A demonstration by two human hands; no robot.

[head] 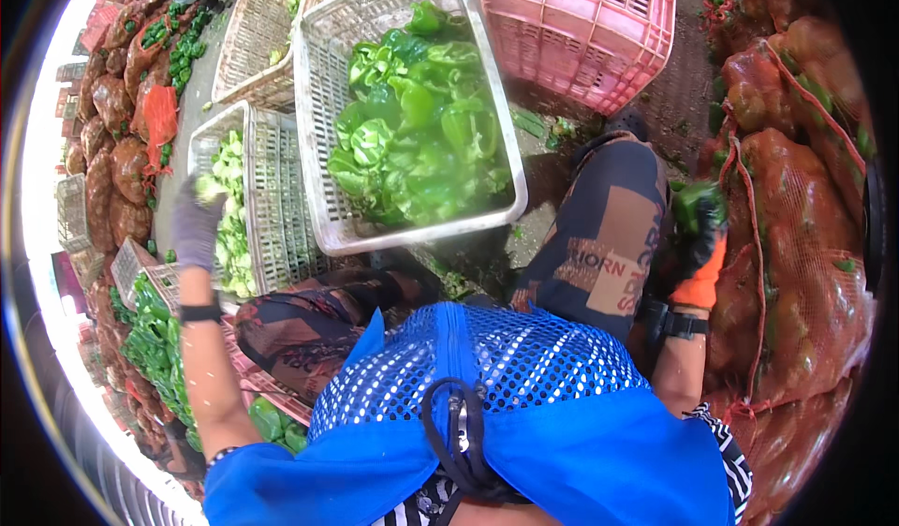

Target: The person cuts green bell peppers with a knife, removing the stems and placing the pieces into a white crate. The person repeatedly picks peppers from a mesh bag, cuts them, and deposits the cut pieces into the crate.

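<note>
My left hand (197,227), in a greyish-purple glove, is out to the left with a pale green piece (208,189) at its fingertips; blur hides its exact kind. Beside it is a plastic crate (281,175) holding pale green vegetable pieces (232,238). My right hand (704,252), gloved in orange and black, grips a green bell pepper (695,203) beyond my right knee. In front of me a white plastic crate (414,236) stands tilted, with many green bell peppers (421,118) inside, some of them cut or broken.
Full red mesh sacks (801,259) line the right side. An upturned pink crate (569,55) and another white crate (256,41) stand ahead. Peppers (151,329) fill a container at left. More sacks (112,104) are stacked beyond. Leafy scraps (530,124) litter the floor.
</note>
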